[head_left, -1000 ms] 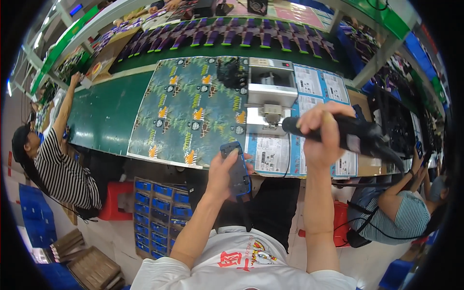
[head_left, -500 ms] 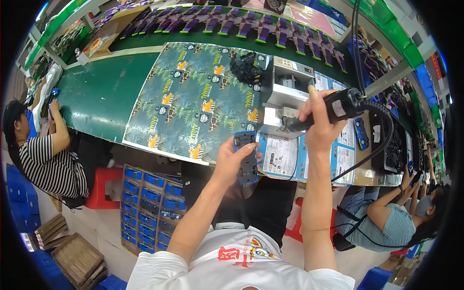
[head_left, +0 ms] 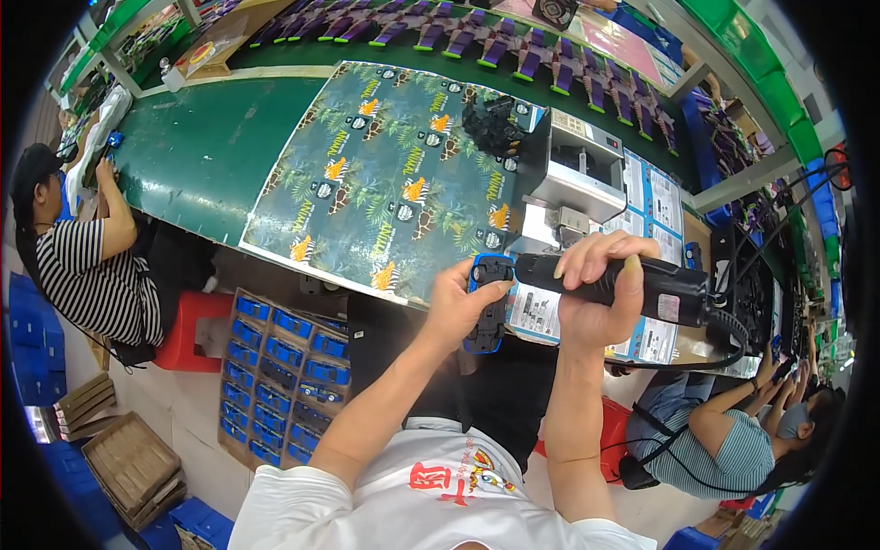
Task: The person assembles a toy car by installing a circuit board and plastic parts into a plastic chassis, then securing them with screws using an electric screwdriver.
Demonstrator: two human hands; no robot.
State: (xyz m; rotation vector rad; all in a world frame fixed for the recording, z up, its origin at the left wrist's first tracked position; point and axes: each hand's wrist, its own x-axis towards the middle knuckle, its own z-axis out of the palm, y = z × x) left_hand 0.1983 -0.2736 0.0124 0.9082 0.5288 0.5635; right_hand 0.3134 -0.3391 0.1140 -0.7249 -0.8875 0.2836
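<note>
My left hand (head_left: 461,301) grips a blue toy car (head_left: 487,337) by its side, with the black underside turned up and the thumb across it. Wrapped around a black electric screwdriver (head_left: 674,291) is my right hand (head_left: 600,289). The tool lies nearly level, its tip pointing left at the upper end of the car's underside; whether the bit touches a screw cannot be made out. Just beyond my hands stands a silver metal machine (head_left: 576,174) with an open front. A heap of small black parts (head_left: 495,126) lies to its left on a patterned animal-print sheet (head_left: 367,183).
A divided box (head_left: 284,376) of blue toy cars stands below the green table (head_left: 192,165) at left. Purple and green pieces (head_left: 500,46) line the far side. People in striped shirts sit at left (head_left: 101,275) and right (head_left: 720,431). The screwdriver's cable (head_left: 729,335) hangs at right.
My right hand has brought the screwdriver down and turned it level, its tip now at the car. The left hand and car have shifted slightly right in view, and the view itself has tilted.
</note>
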